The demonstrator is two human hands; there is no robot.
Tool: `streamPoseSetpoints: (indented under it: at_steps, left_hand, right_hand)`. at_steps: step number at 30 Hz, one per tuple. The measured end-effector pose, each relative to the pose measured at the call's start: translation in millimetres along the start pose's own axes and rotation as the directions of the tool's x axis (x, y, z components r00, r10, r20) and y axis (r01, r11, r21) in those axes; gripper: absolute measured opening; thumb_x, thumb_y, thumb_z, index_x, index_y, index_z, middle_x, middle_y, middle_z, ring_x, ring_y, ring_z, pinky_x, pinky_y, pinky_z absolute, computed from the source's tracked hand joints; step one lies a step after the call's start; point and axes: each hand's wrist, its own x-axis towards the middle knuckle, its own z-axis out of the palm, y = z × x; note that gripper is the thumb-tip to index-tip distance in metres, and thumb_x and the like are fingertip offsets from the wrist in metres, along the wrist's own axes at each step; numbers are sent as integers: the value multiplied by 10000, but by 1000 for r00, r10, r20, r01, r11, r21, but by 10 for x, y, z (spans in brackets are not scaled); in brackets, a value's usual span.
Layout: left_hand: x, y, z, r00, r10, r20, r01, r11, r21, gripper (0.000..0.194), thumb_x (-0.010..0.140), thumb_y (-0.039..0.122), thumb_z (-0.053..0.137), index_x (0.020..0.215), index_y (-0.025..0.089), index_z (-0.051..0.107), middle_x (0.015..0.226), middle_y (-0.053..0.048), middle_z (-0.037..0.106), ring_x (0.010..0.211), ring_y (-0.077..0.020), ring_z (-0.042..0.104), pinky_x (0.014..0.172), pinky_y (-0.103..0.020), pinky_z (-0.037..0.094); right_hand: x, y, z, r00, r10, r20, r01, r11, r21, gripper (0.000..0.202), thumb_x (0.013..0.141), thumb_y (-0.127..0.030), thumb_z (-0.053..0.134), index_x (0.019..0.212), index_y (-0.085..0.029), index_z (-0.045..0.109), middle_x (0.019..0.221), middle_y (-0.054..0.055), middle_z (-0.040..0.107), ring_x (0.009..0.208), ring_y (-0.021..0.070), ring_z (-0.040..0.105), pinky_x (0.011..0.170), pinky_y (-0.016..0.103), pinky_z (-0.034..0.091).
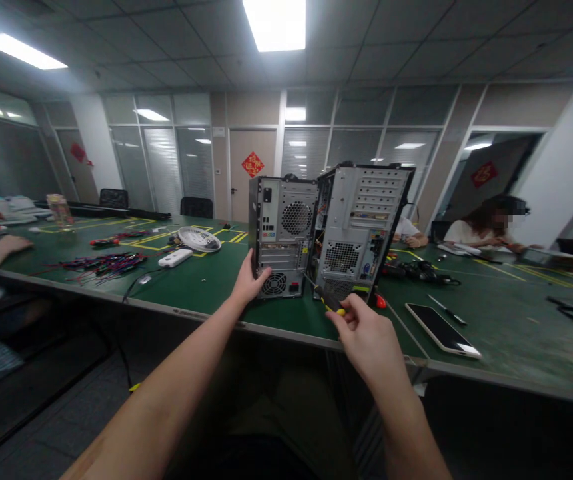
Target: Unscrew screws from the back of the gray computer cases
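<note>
Bare forearms [156, 407] reach up from the near edge of my view, and the two hands work well apart from each other. I see the left hand [247, 283] set against the lower left edge of the shorter computer tower [286, 257], thumb across the panel facing me; its other fingers are mostly hidden behind the case, so I cannot tell how firmly it grips. On the right, the right hand [366, 330] has thumb and fingers pinched on the end of a black-and-yellow screwdriver [330, 301]. Its shaft points up and left at the shorter tower's lower right corner; from here I cannot tell whether the tip touches. Both that tower and the taller computer tower [339, 193] stand upright, side by side, on the green bench [216, 280]. Near right, I have a phone [441, 329] lying beside a pen [446, 310], with black cables [414, 272] farther back. To the left lie a white plastic block [175, 258], a round white frame [199, 239] and bunched coloured wires [106, 264]. A co-worker's hand [14, 245] rests at far left.
</note>
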Motion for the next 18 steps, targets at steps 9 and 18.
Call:
streamPoseSetpoints:
  at_steps: [9,18]
  left_hand:
    - [1,-58,-4,1000,15,15,-14,1000,-23,890,899,551,698,1635,250,297,1633,-139,444,1538,-328,399,1295,-552,278]
    - [-9,63,-19,1000,-5,9,5,1000,6,896,902,598,674,1622,206,313,1630,-169,444,1535,-336,403,1292,-550,280]
  right_hand:
    - [6,32,10,998,68,0,-68,998,-9,223,939,-440,610,825,-260,541,679,-2,675,598,198,645,584,287,374]
    - [-16,-37,-7,1000,-27,-1,27,993,-113,108,880,-335,656,868,-259,579,717,-2,678,628,198,624,602,285,360]
